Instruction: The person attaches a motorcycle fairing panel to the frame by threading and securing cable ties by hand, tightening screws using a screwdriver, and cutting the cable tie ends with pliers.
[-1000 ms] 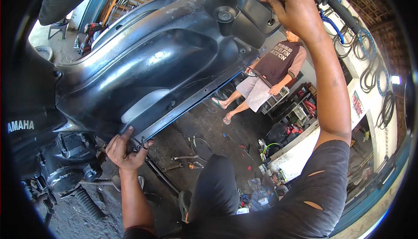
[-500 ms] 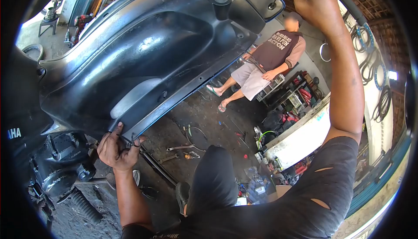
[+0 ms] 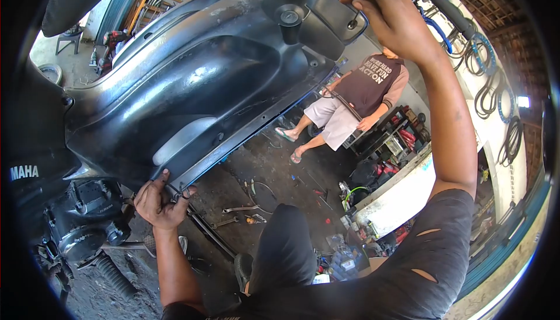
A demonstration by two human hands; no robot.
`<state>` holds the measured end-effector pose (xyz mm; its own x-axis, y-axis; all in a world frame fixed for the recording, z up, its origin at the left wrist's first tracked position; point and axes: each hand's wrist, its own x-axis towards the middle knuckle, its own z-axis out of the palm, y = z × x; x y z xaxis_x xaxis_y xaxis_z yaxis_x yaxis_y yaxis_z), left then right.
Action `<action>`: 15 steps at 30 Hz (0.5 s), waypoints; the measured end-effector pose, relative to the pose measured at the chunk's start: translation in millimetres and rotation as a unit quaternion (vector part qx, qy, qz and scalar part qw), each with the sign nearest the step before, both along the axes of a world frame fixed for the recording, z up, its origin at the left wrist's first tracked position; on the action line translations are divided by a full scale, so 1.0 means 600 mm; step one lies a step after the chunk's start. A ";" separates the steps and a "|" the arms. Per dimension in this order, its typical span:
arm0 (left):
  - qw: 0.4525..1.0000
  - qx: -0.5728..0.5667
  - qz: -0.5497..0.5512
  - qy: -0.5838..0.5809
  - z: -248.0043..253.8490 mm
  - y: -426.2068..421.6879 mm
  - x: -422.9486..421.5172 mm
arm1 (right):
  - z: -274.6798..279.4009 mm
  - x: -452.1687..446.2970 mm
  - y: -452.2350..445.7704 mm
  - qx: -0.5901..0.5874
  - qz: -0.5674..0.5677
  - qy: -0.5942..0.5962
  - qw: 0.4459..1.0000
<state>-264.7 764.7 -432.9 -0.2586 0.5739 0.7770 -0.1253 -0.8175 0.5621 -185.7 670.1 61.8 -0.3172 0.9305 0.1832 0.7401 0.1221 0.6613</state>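
A large black plastic scooter body panel [image 3: 201, 86] spans the upper left, with a round ignition lock [image 3: 289, 15] near its top. At its lower corner my left hand [image 3: 160, 203] is closed on the edge, index finger along the face and thumb below; a thin dark wire loop [image 3: 185, 191] shows beside the thumb. My right hand [image 3: 385, 16] is raised beside the upper end of the panel, below the handlebar grip [image 3: 452, 14]. Its fingers are bent and apart, and nothing shows in them. Whether the fingertips touch the panel, I cannot tell.
Below left is the scooter's engine [image 3: 93, 221]. A person [image 3: 364, 86] stands beyond the panel, holding a dark bar-like thing. Wrenches [image 3: 242, 209] and small parts lie on the floor. Cluttered shelves [image 3: 394, 136], a white ledge [image 3: 396, 194] and hanging cables [image 3: 490, 92] are on the right.
My right hand has moved left and slightly down, toward the panel's upper end. My left hand stays at the lower corner. The view has shifted a little, showing more of the handlebar.
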 end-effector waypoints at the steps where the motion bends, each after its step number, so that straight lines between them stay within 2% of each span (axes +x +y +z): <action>1: 1.000 -0.007 0.000 0.012 -0.001 0.000 -0.001 | 0.002 -0.004 0.004 0.003 0.004 0.001 1.000; 3: 1.000 0.006 0.009 -0.006 0.002 0.002 0.006 | 0.008 -0.022 0.012 0.024 -0.060 -0.028 0.998; 7: 1.000 0.009 0.014 0.000 -0.002 0.003 0.004 | 0.007 -0.032 0.007 -0.029 -0.071 -0.038 0.996; 10: 1.000 0.012 0.009 0.020 -0.004 0.004 -0.001 | 0.004 -0.022 0.005 0.030 -0.079 -0.006 0.996; 12: 1.000 0.012 0.009 0.021 -0.004 0.004 -0.001 | 0.009 -0.006 0.001 0.067 -0.036 0.018 0.997; 15: 1.000 0.020 0.016 0.014 -0.004 0.005 0.003 | -0.006 -0.011 -0.002 0.087 -0.037 -0.011 0.995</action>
<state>-262.7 767.7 -435.4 -0.2549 0.5335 0.8065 -0.0837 -0.8431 0.5312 -192.2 668.7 57.9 -0.2551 0.9061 0.3375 0.7276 -0.0500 0.6842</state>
